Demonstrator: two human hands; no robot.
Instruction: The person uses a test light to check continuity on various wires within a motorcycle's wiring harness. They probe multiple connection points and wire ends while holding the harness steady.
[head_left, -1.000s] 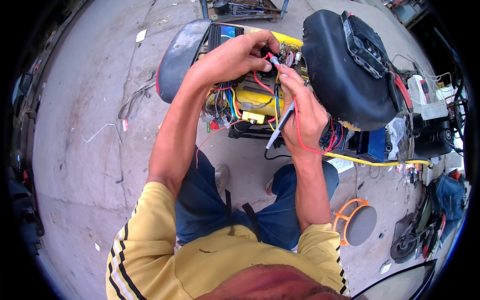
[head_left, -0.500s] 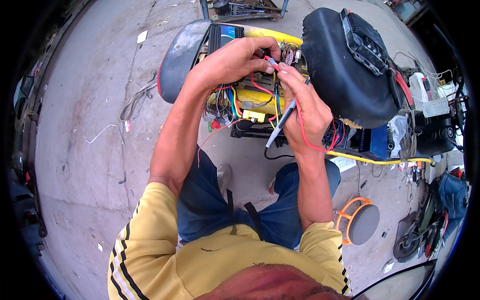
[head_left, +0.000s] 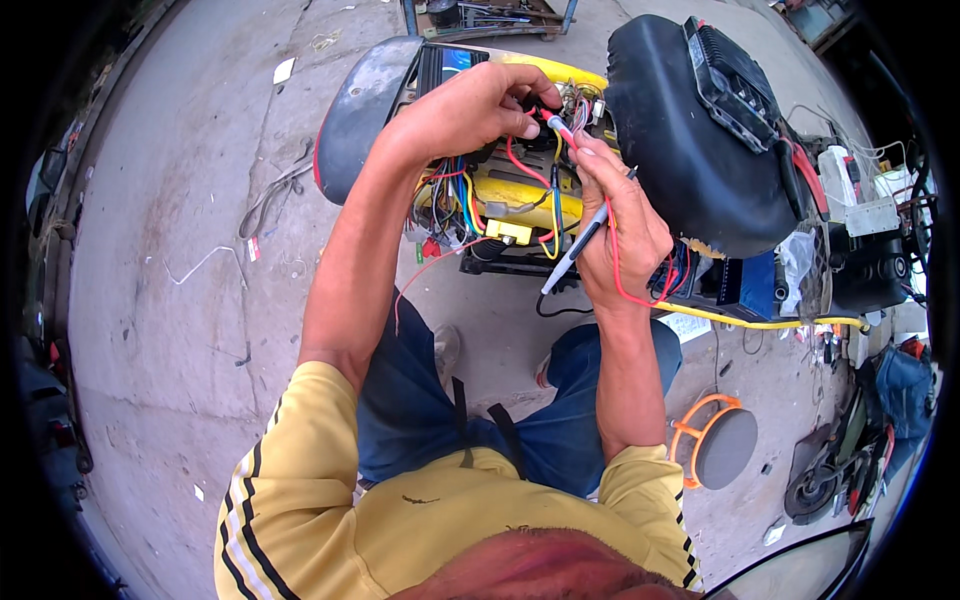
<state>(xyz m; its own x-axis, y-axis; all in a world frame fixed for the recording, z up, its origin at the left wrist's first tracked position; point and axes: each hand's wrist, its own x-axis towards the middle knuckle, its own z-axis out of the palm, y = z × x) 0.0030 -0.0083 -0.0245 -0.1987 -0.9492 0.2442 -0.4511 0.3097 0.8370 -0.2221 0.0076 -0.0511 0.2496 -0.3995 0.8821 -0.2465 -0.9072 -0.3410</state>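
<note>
My right hand (head_left: pixel 628 225) is closed on two multimeter probes. Its red probe (head_left: pixel 564 132) points up and left from the fingertips, and the black-and-white probe (head_left: pixel 577 250) slants down across the palm. A red lead (head_left: pixel 613 262) loops from this hand toward the right. My left hand (head_left: pixel 468 110) curls at the red probe's tip, thumb and fingers around a small dark part with red beside it that I cannot make out. Below it, red, yellow and blue wires (head_left: pixel 468 200) hang over the yellow frame (head_left: pixel 525 197). A yellow connector (head_left: pixel 509 232) sits among them.
A black seat (head_left: pixel 675 140) tips up on the right, a finned black box (head_left: pixel 730 85) on it. Behind my left hand is another finned box (head_left: pixel 440 68). An orange-framed stool (head_left: pixel 725 448) stands lower right. A metal cart (head_left: pixel 490 32) with tools stands beyond.
Both hands have shifted slightly; the right hand has moved a little right. More of the red probe shows, and the fingers of my left hand have moved up and apart from it.
</note>
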